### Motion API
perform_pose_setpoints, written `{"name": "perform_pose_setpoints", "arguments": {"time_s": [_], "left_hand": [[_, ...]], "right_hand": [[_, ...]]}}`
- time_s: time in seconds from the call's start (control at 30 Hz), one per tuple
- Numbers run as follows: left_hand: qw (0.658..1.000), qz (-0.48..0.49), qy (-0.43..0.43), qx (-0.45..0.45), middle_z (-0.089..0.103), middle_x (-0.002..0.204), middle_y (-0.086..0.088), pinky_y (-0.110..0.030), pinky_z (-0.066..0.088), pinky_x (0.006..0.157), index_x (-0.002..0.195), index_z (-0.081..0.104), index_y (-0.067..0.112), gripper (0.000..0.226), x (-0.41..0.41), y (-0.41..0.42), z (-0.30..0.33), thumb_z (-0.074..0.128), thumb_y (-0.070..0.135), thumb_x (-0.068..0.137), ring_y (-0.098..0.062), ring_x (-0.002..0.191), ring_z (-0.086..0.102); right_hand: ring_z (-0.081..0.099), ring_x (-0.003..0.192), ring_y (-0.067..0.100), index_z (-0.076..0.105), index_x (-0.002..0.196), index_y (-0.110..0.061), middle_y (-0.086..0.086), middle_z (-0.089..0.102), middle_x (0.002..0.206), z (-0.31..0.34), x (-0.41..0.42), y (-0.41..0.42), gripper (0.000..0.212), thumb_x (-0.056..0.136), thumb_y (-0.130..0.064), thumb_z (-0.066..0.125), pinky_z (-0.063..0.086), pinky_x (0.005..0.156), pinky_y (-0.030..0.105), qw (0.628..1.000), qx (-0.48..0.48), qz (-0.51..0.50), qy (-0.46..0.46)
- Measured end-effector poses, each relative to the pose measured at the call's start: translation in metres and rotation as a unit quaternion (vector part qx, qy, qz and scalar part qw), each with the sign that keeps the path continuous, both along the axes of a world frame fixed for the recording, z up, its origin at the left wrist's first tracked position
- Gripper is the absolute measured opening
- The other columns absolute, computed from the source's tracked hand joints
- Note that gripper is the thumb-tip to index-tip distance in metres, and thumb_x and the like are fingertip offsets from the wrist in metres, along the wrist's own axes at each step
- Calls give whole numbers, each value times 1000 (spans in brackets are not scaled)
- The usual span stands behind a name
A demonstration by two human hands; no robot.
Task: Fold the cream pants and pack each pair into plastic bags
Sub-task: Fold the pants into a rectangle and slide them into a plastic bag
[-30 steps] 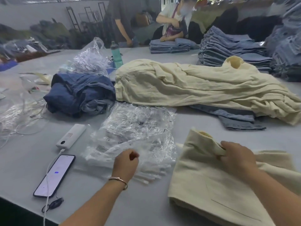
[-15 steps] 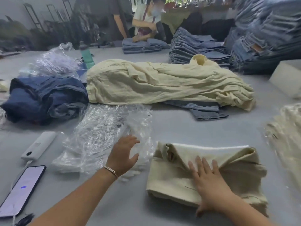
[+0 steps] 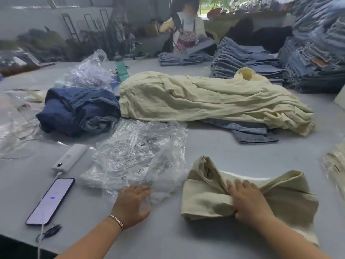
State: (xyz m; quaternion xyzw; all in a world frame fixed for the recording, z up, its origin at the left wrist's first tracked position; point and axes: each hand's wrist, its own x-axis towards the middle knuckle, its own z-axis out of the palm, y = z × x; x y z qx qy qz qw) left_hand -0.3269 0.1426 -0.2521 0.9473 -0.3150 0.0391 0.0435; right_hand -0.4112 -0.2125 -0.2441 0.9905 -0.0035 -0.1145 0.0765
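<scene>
A folded pair of cream pants [image 3: 205, 199] lies on the grey table [image 3: 224, 150] in front of me. My right hand [image 3: 248, 200] presses flat on it with straight fingers. To its left is a loose pile of clear plastic bags [image 3: 138, 152]. My left hand [image 3: 133, 204] is at the pile's near edge and grips the top bag, whose printed side stands up a little. A long heap of unfolded cream pants [image 3: 205, 98] stretches across the middle of the table.
A phone [image 3: 51, 200] on a cable and a white power bank [image 3: 69, 157] lie at left. Dark blue jeans [image 3: 80, 109], a teal bottle [image 3: 121, 66], and jeans stacks [image 3: 246, 60] are behind. Bagged cream pants [image 3: 336, 161] show at the right edge. A person [image 3: 188, 32] works at the far side.
My left hand opened, reached forward and took hold of the top plastic bag. My right hand let go of the waistband and now lies flat on the folded pants.
</scene>
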Motion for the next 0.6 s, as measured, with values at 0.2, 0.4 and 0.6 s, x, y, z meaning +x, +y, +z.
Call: {"name": "perform_pose_setpoints", "arguments": {"time_s": [0.2,0.4,0.6], "left_hand": [[998,3,66,12,74,101,-5,-23,57,62,87,74,15,36,-7,-5,-11,86,33,58,-17,83,72],[998,48,46,22,53,134,8,-26,49,85,109,68,19,28,-4,-11,-8,51,30,90,-13,115,55],[954,129,199,-186,59,79,9,-15,43,67,76,72,16,12,1,-37,18,75,27,80,2,69,54]], "right_hand": [[52,99,24,53,111,-21,0,64,105,11,5,-13,41,71,-16,51,38,77,32,995,63,-26,-74],[57,83,30,54,89,-22,7,66,86,40,8,-37,8,81,-23,57,35,61,33,960,201,-105,-165],[61,77,30,66,83,-17,2,68,76,84,4,-55,17,74,-3,67,46,67,41,860,409,-161,-259]]}}
